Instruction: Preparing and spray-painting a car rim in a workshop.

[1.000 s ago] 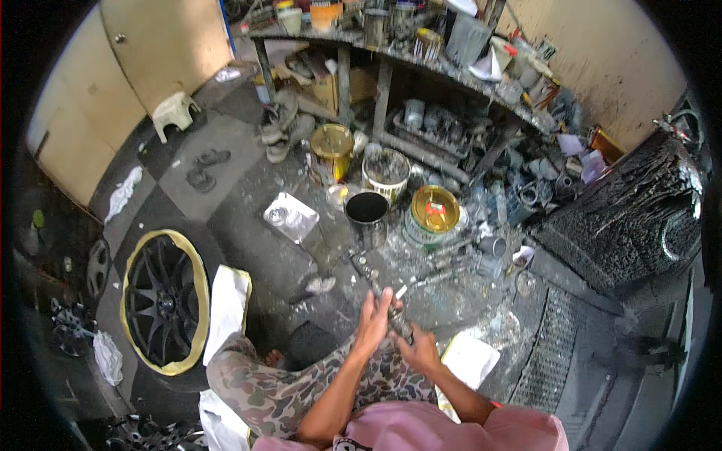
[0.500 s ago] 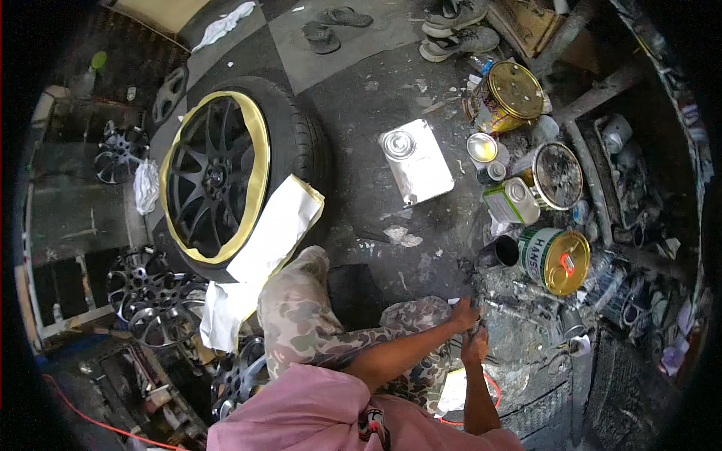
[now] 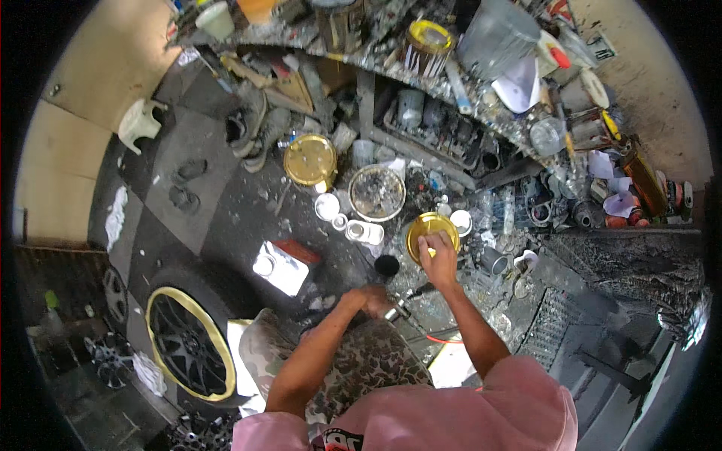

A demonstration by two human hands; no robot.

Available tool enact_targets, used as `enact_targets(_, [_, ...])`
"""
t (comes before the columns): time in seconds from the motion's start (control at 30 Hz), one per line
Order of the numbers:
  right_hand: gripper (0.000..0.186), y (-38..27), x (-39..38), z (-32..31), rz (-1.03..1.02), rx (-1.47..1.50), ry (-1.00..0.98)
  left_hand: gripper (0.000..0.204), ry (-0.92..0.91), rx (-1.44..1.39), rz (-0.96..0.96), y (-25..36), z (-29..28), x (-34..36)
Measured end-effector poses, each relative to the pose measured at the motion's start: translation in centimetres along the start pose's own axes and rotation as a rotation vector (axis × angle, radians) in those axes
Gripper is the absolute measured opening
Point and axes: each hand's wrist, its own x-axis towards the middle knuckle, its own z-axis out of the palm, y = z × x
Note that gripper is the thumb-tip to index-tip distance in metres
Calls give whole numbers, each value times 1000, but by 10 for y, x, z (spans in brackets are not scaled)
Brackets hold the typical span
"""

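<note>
Two jobs | right hand [image 3: 438, 255] over near edge of gold lid [image 3: 433, 222], fingers bunched, can't tell if gripping | left hand [image 3: 371, 301] holding metal tool [image 3: 399, 307], imo keep level

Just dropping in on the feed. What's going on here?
A seated person has a metal tool, possibly a spray gun, in the left hand. The right hand is at the gold lid of a can, fingers apparently touching it. An open dark container stands between them. Off to the left is a dark-spoked wheel with a yellowish band around its rim.
</note>
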Motion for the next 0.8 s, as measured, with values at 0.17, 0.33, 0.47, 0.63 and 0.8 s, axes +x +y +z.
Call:
enact_targets(0.17, [20,23,62,25,-147,-271,46,36,831,-194,-47,121,-197,-134])
enact_targets(0.33, [19,38,44,52,-111,-304,192,21,1292,93,228,226,-345,-231])
enact_targets(0.47, [18,47,38,53,36,-290,8,31,1524,433,169,259,-465,-244])
enact_targets(0.63, [21,45,45,48,83,-287,-12,50,1561,775,104,289,-619,-206])
enact_targets(0.8, [26,42,50,45,178,-296,-53,51,1553,1071,76,310,-747,-138])
